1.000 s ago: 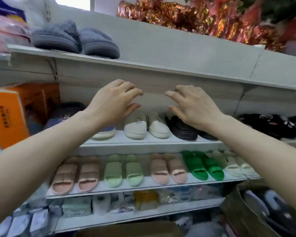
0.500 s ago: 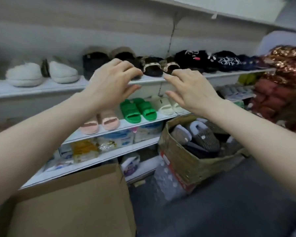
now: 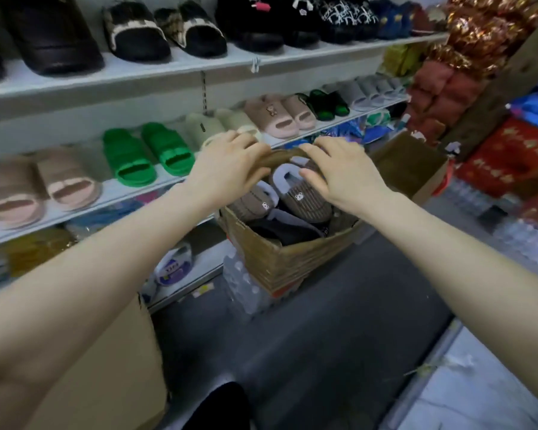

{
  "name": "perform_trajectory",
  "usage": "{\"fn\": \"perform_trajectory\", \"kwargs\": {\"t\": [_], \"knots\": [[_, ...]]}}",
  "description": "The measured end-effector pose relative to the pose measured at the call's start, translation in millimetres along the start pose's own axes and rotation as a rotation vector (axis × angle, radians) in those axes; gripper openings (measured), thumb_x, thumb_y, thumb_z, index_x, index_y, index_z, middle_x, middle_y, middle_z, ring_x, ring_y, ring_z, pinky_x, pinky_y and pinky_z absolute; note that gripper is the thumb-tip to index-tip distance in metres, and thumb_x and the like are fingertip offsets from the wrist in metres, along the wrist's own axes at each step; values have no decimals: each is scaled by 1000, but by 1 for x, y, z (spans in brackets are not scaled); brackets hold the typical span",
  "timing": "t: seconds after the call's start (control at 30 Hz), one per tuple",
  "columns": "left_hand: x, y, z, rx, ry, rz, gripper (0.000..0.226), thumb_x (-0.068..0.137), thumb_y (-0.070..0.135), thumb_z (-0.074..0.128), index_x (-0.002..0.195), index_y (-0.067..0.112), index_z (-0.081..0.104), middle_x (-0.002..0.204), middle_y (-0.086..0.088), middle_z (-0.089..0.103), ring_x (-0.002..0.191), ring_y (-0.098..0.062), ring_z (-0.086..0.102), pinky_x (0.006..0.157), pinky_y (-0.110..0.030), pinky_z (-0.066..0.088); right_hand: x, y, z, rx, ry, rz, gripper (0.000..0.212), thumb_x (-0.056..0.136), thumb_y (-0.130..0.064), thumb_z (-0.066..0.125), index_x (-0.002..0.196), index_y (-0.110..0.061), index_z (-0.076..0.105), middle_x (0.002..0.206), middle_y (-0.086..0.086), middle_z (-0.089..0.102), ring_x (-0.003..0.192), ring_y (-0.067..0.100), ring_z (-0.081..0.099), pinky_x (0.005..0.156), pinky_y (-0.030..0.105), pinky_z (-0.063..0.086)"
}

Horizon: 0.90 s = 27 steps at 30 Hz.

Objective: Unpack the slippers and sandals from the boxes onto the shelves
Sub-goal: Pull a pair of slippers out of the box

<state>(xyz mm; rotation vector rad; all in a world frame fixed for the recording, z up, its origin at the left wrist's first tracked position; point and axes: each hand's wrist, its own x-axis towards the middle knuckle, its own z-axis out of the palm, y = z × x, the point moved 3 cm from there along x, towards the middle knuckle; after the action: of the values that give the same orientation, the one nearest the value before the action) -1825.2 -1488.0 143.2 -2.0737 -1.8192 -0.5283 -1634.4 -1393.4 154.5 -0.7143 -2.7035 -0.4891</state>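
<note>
Brown slippers (image 3: 295, 193) in box (image 3: 292, 259), under both hands gripping far flap (image 3: 281, 157).

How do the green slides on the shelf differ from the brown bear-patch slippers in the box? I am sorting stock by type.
The green slides are open-toed and smooth; the brown bear-patch slippers are closed-toed, ribbed and grey-lined. The slides sit side by side on the shelf; the slippers lie in the cardboard box. Both are pairs.

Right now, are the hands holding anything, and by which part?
Both hands, left and right, grip the far flap of the cardboard box along its top edge, over the brown slippers. No slipper is held.
</note>
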Motion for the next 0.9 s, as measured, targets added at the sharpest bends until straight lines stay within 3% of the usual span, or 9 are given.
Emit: {"fn": "perform_trajectory", "kwargs": {"t": [0.27,0.5,0.73,0.9], "knots": [[39,-11,119,-142,-161,-102,36,90,34,58,122,19,61,118,-6,62,107,-33,54,84,-41,49,-16,57,103,110,-157,88,46,97,-40,46,129,-8,58,115,14,61,101,36,58,80,46,50],[75,-32,204,-174,-275,-103,35,83,29,68,116,18,64,112,-8,64,102,-32,58,84,-39,50,-30,92,196,185,-408,185,40,93,-36,55,124,-11,60,113,16,63,95,40,60,78,45,51],[115,-26,277,-315,-421,-112,42,82,28,73,121,17,63,116,-10,63,105,-34,60,82,-44,54,-30,157,245,211,-386,242,39,90,-29,61,123,-8,64,112,16,64,91,39,63,68,42,53],[136,-19,324,-388,-454,-188,46,81,21,74,124,8,62,118,-19,64,105,-40,61,84,-45,52,19,215,285,242,-474,233,44,95,-25,58,136,-10,55,127,19,57,107,44,58,83,50,52]]}}
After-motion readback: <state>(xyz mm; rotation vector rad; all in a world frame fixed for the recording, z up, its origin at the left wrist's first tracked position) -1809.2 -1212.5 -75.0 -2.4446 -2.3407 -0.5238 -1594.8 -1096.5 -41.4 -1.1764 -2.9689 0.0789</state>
